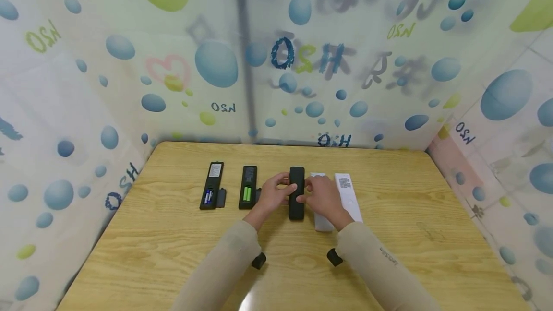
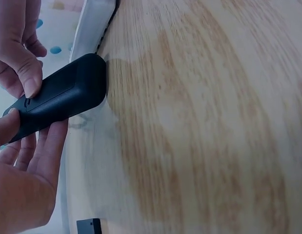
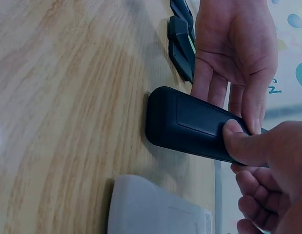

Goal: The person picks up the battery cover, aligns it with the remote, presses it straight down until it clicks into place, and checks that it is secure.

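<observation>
I'm clamping the remote (image 1: 296, 209) with left hand (image 1: 272, 196) and right hand (image 1: 324, 197), seemingly working its closed cover (image 3: 200, 115); next move's probably calling for a thumb slide

the head view is bright, with glare on the table (image 1: 151, 244) near six o'clock; both wrist views look dim and bluish, with soft shadows.

Head view high, forward-down; wrist views low, close, black remote (image 3: 199, 119) in both
</observation>
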Demonstrator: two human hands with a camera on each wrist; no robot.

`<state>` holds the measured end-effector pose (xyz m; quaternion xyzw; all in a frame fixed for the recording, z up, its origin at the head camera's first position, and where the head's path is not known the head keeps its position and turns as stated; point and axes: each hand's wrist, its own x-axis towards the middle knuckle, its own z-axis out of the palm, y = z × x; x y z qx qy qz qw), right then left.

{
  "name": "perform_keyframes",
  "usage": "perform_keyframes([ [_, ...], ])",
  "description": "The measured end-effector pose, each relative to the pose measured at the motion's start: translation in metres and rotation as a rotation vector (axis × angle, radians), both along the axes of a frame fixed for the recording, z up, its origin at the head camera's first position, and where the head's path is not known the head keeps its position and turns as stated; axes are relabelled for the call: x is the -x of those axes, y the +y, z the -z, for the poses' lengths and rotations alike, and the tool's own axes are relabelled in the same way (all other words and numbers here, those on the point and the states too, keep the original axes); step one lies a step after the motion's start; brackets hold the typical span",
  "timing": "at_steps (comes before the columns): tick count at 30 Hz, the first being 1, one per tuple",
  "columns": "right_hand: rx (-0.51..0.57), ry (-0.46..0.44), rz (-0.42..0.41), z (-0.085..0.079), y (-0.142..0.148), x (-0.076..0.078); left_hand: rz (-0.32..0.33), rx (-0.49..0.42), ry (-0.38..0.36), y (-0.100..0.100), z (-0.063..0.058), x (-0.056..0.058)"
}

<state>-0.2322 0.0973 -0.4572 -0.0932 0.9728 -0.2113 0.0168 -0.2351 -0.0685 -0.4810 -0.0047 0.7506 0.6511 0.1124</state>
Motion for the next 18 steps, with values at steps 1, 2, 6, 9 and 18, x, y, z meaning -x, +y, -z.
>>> perform_keyframes([
  [1,0.005,-0.004,0.004,-0.0005,0.0003,0.0003,0.001,0.006,0.003,0.0004,-0.0002,-0.0001],
  [2,0.008,-0.007,0.008,-0.0010,0.0008,0.0006,0.001,0.011,0.006,0.0007,-0.0002,0.0000],
  [6,0.005,-0.014,0.010,-0.0027,0.0021,0.0018,0.004,0.023,0.016,0.0014,-0.0016,-0.0010],
  [9,0.001,-0.020,-0.001,-0.0031,0.0022,0.0023,0.003,0.026,0.021,0.0012,-0.0029,-0.0020],
  [18,-0.010,-0.046,-0.009,0.0005,0.0010,0.0028,-0.004,0.026,0.029,0.0009,-0.0013,-0.0025],
])
